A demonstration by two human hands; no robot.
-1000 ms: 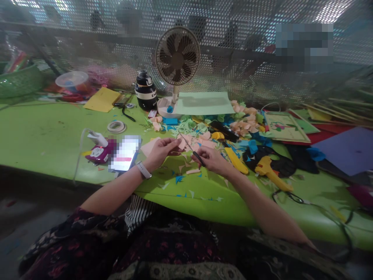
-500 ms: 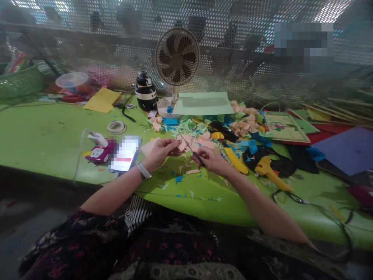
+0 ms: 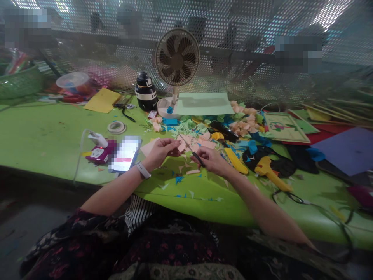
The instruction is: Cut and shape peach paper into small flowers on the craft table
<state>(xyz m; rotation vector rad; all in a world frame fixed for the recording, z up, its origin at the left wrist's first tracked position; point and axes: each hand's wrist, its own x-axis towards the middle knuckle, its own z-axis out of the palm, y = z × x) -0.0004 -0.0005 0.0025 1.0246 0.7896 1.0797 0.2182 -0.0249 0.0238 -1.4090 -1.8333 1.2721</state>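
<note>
My left hand (image 3: 163,151) is closed, pinching a small piece of pale pink paper (image 3: 182,145) between thumb and fingers. In my right hand (image 3: 210,159) is a pair of scissors (image 3: 198,158) with black handles, its blades angled up and left against the paper's edge. Behind both hands lies a heap of cut scraps, with mint green pieces (image 3: 189,126) and curled peach pieces (image 3: 244,120). A pink sheet (image 3: 149,147) lies partly under my left wrist. Blue and pale offcuts (image 3: 179,179) are scattered below my hands.
A phone (image 3: 125,153) and a purple device (image 3: 100,153) lie left. Tape rolls (image 3: 116,127), a black bottle (image 3: 145,93) and a fan (image 3: 177,58) stand farther back. A yellow glue gun (image 3: 271,173) with its cable lies right. The green table's front edge (image 3: 204,212) is near my body.
</note>
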